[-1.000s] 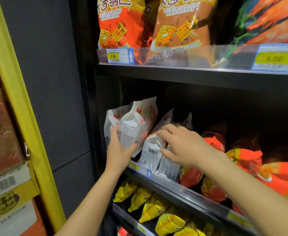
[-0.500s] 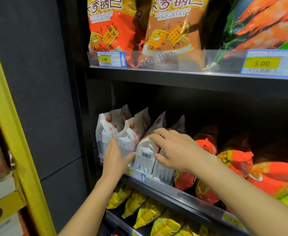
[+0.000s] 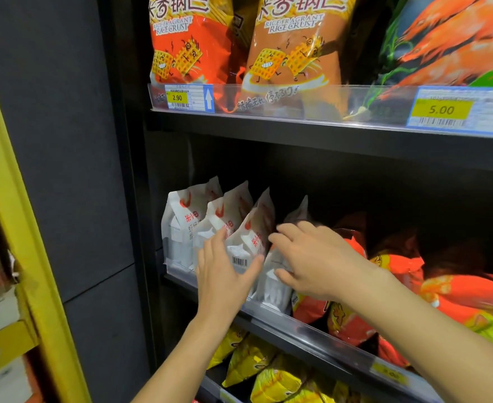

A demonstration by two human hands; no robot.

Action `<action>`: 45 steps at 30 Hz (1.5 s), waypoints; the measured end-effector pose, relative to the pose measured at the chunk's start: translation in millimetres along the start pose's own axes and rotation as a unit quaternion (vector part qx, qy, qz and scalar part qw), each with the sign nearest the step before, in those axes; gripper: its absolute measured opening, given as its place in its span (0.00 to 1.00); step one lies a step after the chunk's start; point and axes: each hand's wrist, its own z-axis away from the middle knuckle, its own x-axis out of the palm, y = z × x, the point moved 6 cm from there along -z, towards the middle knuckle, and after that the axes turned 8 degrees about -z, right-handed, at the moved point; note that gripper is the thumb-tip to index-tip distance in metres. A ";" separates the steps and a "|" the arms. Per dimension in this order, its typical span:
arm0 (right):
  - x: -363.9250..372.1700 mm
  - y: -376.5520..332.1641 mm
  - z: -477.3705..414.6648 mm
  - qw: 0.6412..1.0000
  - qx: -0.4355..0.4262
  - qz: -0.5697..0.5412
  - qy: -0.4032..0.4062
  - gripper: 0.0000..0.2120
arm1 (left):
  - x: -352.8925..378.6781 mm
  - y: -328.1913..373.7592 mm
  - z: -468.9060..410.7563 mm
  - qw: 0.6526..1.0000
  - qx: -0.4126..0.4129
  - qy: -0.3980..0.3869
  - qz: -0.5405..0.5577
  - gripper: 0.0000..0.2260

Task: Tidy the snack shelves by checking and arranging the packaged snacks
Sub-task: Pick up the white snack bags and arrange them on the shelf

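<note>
Several white snack packets stand in a leaning row at the left end of the middle shelf (image 3: 341, 330). My left hand (image 3: 225, 277) grips the third white packet (image 3: 254, 228) low down, with the thumb on its right edge beside the barcode and the fingers on its left. My right hand (image 3: 315, 257) lies over the fourth white packet (image 3: 271, 289), fingers curled over its top and thumb against its front. Two more white packets (image 3: 181, 225) stand untouched to the left.
Orange-red bags (image 3: 399, 271) fill the middle shelf to the right of my hands. Rice crust bags (image 3: 294, 45) stand on the upper shelf behind a clear rail with price tags (image 3: 178, 97). Yellow packs (image 3: 268, 373) lie on the shelf below. A yellow frame (image 3: 15, 228) borders the left.
My left hand let go of the second white packet and moved right to take hold of the third. My right hand stayed on the fourth packet. The packets now stand closer together.
</note>
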 end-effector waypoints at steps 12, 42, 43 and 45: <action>7.6 4.9 13.5 1.000 0.000 0.022 0.002 0.29 | 15.9 1.7 -1.7 0.999 -0.043 -0.004 -0.016 0.38; -13.9 -48.2 30.6 0.820 -0.011 -0.549 0.165 0.39 | -212.3 11.2 116.0 0.960 -0.149 0.106 0.212 0.25; -11.6 -60.1 28.7 0.776 -0.010 -0.619 0.117 0.42 | -220.6 8.9 121.5 0.958 -0.157 0.100 0.217 0.25; -8.5 -85.4 25.1 0.692 -0.035 -0.718 0.058 0.38 | -236.3 4.6 132.0 0.953 -0.171 0.091 0.232 0.24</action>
